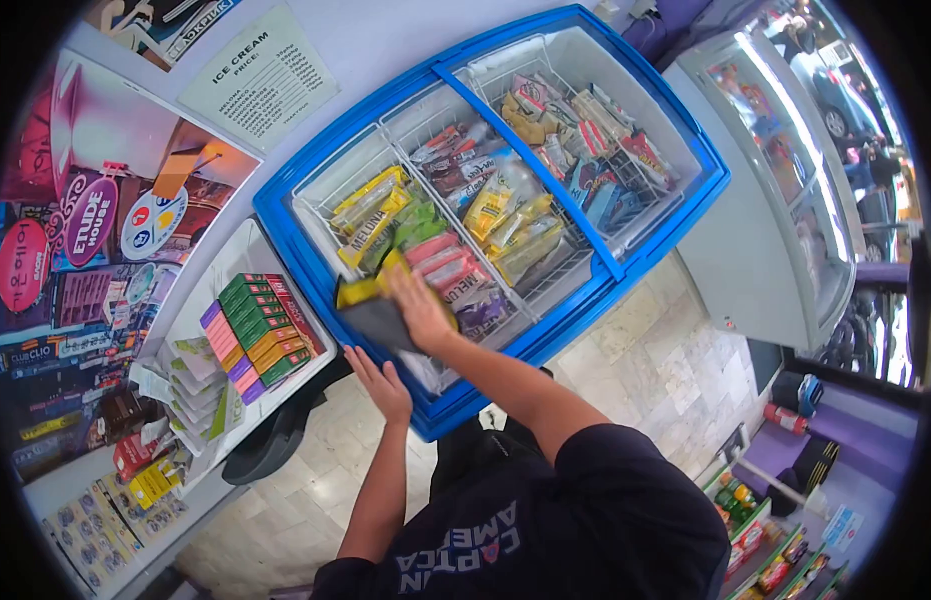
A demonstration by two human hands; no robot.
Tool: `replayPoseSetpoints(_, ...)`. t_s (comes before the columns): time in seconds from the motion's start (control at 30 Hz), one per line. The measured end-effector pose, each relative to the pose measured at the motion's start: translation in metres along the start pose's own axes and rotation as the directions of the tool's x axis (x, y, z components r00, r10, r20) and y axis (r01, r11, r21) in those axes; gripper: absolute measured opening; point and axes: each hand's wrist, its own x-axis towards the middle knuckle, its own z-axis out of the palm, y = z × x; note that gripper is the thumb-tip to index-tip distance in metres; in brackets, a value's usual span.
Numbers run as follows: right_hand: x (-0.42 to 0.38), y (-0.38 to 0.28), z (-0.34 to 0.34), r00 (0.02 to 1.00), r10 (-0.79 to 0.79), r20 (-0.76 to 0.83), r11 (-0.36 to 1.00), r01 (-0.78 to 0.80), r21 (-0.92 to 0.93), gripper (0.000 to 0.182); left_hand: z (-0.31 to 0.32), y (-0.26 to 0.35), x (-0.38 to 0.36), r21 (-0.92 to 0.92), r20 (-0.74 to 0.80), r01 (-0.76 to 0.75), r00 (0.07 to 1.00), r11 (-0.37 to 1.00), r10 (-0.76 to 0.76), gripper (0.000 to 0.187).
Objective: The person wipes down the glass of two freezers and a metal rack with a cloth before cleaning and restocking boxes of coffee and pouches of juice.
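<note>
My right hand (421, 308) presses a grey and yellow cloth (380, 313) against the glass top of a chest freezer (447, 82) with a blue frame. Hand and cloth are slightly blurred, and the cloth hides part of the near left corner. Beside it, my left hand (382, 386) lies with fingers spread at the freezer's blue edge, holding nothing. Under the glass, wire baskets contain wrapped ice creams: yellow Melona packs (370, 225), green packs (417, 222), pink packs (450, 265) and purple packs (482, 312).
Left of the freezer, a white counter (247, 240) carries stacked small boxes (260, 330) and leaflets (190, 395). An ice cream price sheet (258, 78) is on the wall. A white display freezer (725, 240) stands right. Shelves with goods (770, 545) are at lower right.
</note>
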Motion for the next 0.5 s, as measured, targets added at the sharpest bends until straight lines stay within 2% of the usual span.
replayPoseSetpoints(0.03,-0.012,0.003,-0.002,0.989,-0.138,-0.043,0.983,0.142,0.114,0.066,0.000,0.003,0.001,0.000,0.006,0.023,1.000,1.000,-0.023,0.060)
replayPoseSetpoints(0.07,-0.028,0.013,0.010,0.980,-0.160,-0.121,0.915,0.194,0.355,0.065,0.000,0.006,0.001,0.019,0.021,0.054,0.998,0.998,-0.054,0.060)
replayPoseSetpoints(0.1,-0.044,0.035,0.025,0.966,-0.163,-0.200,0.783,0.250,0.570,0.064,0.000,0.007,0.002,0.041,0.031,0.083,0.996,0.996,-0.084,0.060)
replayPoseSetpoints(0.17,-0.069,0.100,0.028,0.996,-0.045,-0.074,0.939,0.067,0.336,0.063,-0.001,0.010,0.004,0.078,0.015,0.092,0.995,0.993,-0.094,0.061)
replayPoseSetpoints(0.2,-0.067,0.147,-0.020,0.983,0.056,0.177,0.922,-0.119,0.369,0.062,0.001,0.013,0.004,0.091,0.009,0.099,0.995,0.991,-0.101,0.062)
replayPoseSetpoints(0.23,-0.071,0.181,0.004,0.985,0.173,-0.009,0.941,-0.163,0.297,0.061,0.001,0.016,0.005,0.101,0.013,0.106,0.994,0.989,-0.108,0.062)
replayPoseSetpoints(0.27,-0.063,0.219,0.017,0.981,0.186,-0.052,0.981,-0.182,0.068,0.060,0.000,0.018,0.006,0.111,0.015,0.112,0.993,0.987,-0.114,0.062)
replayPoseSetpoints(0.3,-0.044,0.248,0.028,0.977,0.189,-0.101,0.965,-0.204,-0.163,0.059,-0.001,0.018,0.006,0.122,0.020,0.117,0.993,0.986,-0.120,0.062)
replayPoseSetpoints(0.37,0.010,0.279,0.051,0.971,0.094,-0.221,0.983,-0.126,-0.135,0.056,0.000,0.017,0.006,0.132,0.028,0.120,0.992,0.984,-0.125,0.063)
replayPoseSetpoints(0.43,0.076,0.294,0.055,0.953,0.037,-0.300,0.999,-0.047,-0.024,0.053,0.000,0.017,0.008,0.155,0.025,0.107,0.993,0.982,-0.112,0.064)
replayPoseSetpoints(0.5,0.146,0.307,0.066,0.914,-0.027,-0.405,0.998,0.005,-0.055,0.053,-0.002,0.019,0.012,0.202,0.033,0.111,0.992,0.973,-0.121,0.065)
